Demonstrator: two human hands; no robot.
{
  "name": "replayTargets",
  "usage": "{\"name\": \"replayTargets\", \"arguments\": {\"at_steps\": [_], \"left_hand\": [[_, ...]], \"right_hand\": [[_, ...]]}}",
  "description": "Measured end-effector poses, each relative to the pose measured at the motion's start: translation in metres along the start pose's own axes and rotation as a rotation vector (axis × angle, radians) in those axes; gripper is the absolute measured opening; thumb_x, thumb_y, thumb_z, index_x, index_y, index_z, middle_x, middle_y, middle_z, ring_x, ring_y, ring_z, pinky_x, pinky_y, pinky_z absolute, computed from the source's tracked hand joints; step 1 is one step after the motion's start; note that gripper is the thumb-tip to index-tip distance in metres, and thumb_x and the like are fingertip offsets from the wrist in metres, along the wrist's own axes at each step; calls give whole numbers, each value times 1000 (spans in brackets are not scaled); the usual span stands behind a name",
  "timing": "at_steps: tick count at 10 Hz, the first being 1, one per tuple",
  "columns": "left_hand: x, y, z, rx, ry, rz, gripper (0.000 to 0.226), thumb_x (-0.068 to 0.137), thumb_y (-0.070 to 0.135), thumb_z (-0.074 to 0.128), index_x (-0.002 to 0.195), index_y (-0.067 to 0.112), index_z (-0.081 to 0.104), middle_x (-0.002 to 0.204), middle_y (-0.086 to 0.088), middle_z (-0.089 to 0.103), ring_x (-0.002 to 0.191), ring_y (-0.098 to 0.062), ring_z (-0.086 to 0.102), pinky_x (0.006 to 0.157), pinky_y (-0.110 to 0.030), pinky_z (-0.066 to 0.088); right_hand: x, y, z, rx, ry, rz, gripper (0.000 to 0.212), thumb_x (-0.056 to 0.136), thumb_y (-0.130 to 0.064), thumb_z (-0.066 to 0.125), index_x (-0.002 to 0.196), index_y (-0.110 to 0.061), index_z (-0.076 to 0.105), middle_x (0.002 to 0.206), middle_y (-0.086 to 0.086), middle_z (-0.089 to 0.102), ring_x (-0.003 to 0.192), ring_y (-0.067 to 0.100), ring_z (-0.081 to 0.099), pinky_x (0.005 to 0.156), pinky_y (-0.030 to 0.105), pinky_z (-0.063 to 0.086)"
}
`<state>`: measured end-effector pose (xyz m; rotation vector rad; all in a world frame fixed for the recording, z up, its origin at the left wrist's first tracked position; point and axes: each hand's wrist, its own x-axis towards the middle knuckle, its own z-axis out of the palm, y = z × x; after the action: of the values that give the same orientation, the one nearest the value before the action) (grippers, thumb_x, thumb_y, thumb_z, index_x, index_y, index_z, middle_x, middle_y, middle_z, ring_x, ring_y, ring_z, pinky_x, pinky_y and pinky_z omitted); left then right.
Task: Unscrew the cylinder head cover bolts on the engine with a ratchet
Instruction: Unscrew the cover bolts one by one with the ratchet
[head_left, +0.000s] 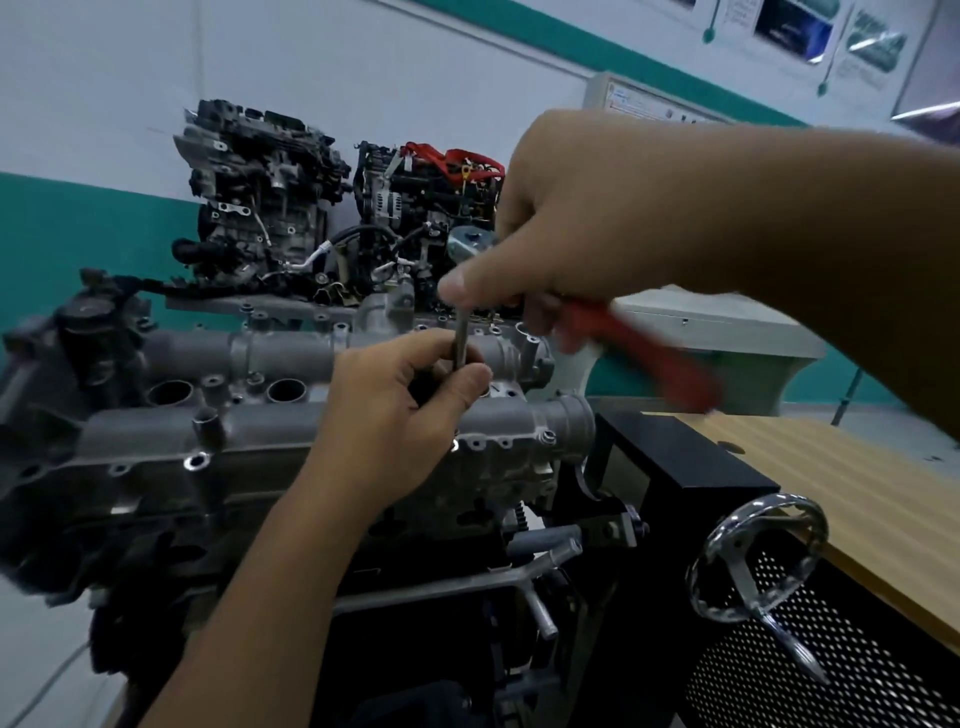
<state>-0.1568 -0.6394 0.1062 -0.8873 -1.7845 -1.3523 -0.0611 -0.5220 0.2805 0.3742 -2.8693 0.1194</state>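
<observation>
The grey cylinder head cover (171, 431) of the engine fills the left and middle, with small bolt holes along its flange. A thin steel extension bar (460, 338) stands upright over the cover's far right part. My left hand (400, 410) pinches the lower part of this bar, hiding the socket and the bolt under it. My right hand (576, 228) grips the ratchet at the top of the bar. The ratchet's red handle (644, 353) sticks out to the right and is blurred.
Two other engines (270, 192) stand against the wall behind. To the right are a black stand box (670, 457), a chrome handwheel (758, 556), a perforated black panel (841, 649) and a wooden tabletop (831, 467).
</observation>
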Motion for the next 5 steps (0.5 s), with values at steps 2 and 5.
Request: {"name": "replayTargets", "arguments": {"at_steps": [2, 5], "left_hand": [[0, 2, -6, -27, -73, -24, 3, 90, 29, 68, 87, 29, 70, 73, 2, 70, 66, -21, 68, 60, -45, 55], [5, 20, 15, -92, 163, 68, 5, 95, 18, 69, 92, 21, 71, 75, 7, 68, 66, -15, 65, 58, -27, 51]], "right_hand": [[7, 11, -4, -149, 69, -121, 59, 54, -60, 51, 90, -21, 75, 62, -11, 60, 50, 1, 50, 51, 23, 36], [14, 21, 3, -283, 51, -143, 26, 90, -38, 77, 80, -15, 69, 63, -6, 61, 58, 10, 56, 53, 25, 46]]}}
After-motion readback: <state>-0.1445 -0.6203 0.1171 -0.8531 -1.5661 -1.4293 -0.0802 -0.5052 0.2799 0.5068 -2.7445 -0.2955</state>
